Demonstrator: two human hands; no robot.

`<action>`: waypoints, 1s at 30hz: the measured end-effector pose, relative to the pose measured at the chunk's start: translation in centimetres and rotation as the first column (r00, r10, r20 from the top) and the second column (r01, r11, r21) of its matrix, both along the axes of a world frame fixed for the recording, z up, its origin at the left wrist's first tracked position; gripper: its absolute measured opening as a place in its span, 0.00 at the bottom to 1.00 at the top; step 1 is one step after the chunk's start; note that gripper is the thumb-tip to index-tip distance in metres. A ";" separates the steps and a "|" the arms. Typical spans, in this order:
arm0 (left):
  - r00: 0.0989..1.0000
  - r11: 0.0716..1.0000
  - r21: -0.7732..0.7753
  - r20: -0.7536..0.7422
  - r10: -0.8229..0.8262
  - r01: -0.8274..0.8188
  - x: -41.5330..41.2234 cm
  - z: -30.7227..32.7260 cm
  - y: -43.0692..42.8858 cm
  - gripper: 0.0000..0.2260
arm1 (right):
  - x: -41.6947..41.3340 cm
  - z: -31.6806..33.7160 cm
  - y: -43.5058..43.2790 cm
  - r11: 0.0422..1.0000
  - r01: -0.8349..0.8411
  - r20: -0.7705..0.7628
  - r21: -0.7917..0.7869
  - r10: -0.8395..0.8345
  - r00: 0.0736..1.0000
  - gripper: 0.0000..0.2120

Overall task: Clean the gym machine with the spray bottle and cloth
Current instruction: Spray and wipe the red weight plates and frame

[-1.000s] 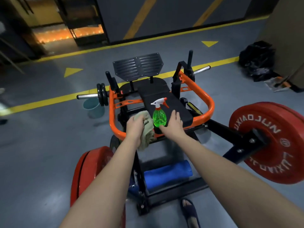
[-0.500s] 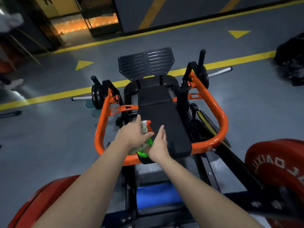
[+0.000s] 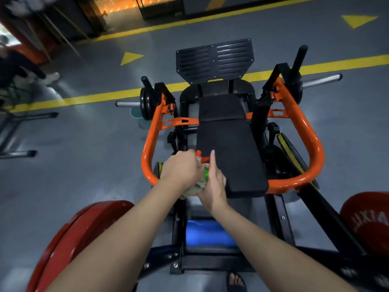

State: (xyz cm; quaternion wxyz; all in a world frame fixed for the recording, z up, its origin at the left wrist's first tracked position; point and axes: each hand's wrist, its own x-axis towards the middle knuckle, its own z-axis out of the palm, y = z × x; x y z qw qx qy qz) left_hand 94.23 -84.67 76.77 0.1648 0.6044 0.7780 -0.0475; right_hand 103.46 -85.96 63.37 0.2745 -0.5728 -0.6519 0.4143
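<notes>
Left grip (image 3: 181, 171) is curled round the cloth (image 3: 194, 189), which bunches out just below it. It's parked right over the head of the spray bottle (image 3: 206, 173), with the orange trigger (image 3: 201, 157) poking out past its knuckles. Can't tell whether those fingers have the bottle neck too. Right grip (image 3: 213, 184) is flat, fingers straight, leaning on the bottle's other side and clasping nothing.

So the green bottle is squeezed between the two grips, and the black seat pad (image 3: 229, 157) of the gym machine (image 3: 286, 185) runs away just beyond the right one.

Looks to me like the bottle is getting sorted into a proper hold. I'd wrap the right grip round the neck, finger on the trigger, nozzle aimed at the pad. Then I'd pull the cloth clear to the left so it doesn't block the spray. Light mist, then wipe from the far end back toward the grips.
</notes>
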 end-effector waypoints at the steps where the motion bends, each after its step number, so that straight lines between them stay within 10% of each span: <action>1: 0.999 1.000 0.001 0.032 0.024 -0.024 -0.6 0.6 -1.1 0.15 | -0.3 0.2 -0.7 0.998 0.004 0.011 0.057 -0.004 1.000 0.53; 7: 0.938 0.985 -0.165 0.346 0.004 0.057 -9.3 4.3 -10.2 0.12 | -3.9 2.1 -8.6 0.976 -0.198 0.153 0.094 0.182 0.971 0.44; 12: 0.880 0.960 -0.038 0.391 0.269 -0.277 -16.7 3.9 -20.6 0.10 | -7.3 3.0 -16.1 0.952 -0.164 -0.133 -0.260 0.133 0.982 0.17; 23: 0.435 0.536 0.107 0.724 0.536 -0.838 -22.5 1.7 -41.1 0.06 | -14.8 6.2 -32.4 0.836 -0.343 -0.123 -0.428 0.322 0.939 0.05; 30: 0.313 0.401 0.085 0.777 0.546 -0.912 -23.2 1.6 -47.4 0.08 | -16.8 7.4 -35.5 0.810 -0.381 -0.165 -0.446 0.344 0.924 0.19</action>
